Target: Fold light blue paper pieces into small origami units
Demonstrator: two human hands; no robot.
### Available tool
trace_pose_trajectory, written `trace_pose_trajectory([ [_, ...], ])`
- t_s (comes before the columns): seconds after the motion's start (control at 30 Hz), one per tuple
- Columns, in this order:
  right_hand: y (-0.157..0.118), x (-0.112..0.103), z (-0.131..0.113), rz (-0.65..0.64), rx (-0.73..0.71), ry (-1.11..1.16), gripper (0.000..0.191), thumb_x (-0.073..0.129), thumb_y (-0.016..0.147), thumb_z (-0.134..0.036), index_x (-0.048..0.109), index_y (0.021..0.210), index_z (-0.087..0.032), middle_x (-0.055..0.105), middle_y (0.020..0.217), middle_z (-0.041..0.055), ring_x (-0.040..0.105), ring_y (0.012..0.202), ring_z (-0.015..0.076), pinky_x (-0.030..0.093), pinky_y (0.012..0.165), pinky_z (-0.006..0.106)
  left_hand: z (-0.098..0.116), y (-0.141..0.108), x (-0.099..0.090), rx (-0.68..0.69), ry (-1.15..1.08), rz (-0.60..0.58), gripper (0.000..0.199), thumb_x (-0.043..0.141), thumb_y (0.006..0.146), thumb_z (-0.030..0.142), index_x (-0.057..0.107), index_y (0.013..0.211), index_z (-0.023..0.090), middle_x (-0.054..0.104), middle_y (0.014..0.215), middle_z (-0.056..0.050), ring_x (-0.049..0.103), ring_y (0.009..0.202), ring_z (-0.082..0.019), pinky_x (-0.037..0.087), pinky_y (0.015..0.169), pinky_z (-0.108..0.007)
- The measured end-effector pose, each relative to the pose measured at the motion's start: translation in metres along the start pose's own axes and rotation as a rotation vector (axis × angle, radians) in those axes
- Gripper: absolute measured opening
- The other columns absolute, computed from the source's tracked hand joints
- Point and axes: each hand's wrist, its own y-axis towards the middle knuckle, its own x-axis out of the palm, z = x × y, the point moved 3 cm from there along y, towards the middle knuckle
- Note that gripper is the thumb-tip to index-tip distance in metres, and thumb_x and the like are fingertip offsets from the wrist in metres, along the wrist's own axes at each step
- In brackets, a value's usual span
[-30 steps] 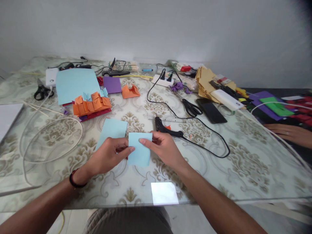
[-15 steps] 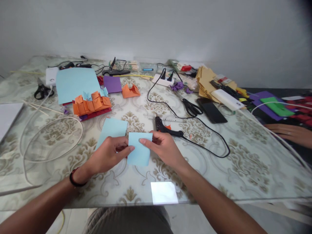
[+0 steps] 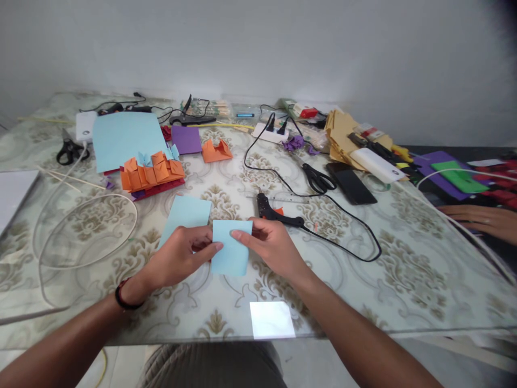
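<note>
A small light blue paper piece [image 3: 231,258] is held upright between my two hands above the patterned tabletop. My left hand [image 3: 188,250] pinches its left edge, thumb in front and fingers behind. On the opposite side my right hand [image 3: 270,242] grips the upper right part, its thumb lying across the front. Partly under my left hand lies another light blue sheet [image 3: 188,212]. Farther back are folded orange pieces [image 3: 152,171] with blue and red paper, and a single folded orange piece [image 3: 217,151].
A black glue gun [image 3: 278,213] with a looping cord lies right of centre. Behind it are scissors [image 3: 318,179], a phone [image 3: 350,183] and a power strip [image 3: 270,133]. White cable [image 3: 86,199] loops at left. Another person's hand [image 3: 476,220] is at far right.
</note>
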Motion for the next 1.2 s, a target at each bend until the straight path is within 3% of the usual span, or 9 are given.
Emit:
trace_pose_trajectory([
  [0.73, 0.0, 0.0004, 0.0008, -0.002, -0.021, -0.011, 0.04, 0.082, 0.078, -0.051, 0.061, 0.069, -0.018, 0.057, 0.067, -0.001, 0.051, 0.063, 0.0147, 0.04, 0.058, 0.027, 0.0002, -0.001, 0.0004, -0.009, 0.007, -0.008, 0.035, 0.057, 0.098, 0.038, 0.061, 0.071, 0.015, 0.055, 0.063, 0.003, 0.045, 0.06, -0.011, 0.037, 0.057, -0.023],
  [1.2, 0.0003, 0.0005, 0.0009, 0.002, -0.015, -0.019, 0.041, 0.078, 0.081, -0.054, 0.062, 0.071, -0.018, 0.057, 0.066, -0.0013, 0.05, 0.062, 0.0141, 0.039, 0.057, 0.028, -0.003, -0.0007, 0.001, -0.051, -0.064, -0.046, 0.037, 0.057, 0.098, 0.041, 0.066, 0.074, 0.015, 0.068, 0.069, -0.002, 0.058, 0.063, -0.014, 0.044, 0.059, -0.025],
])
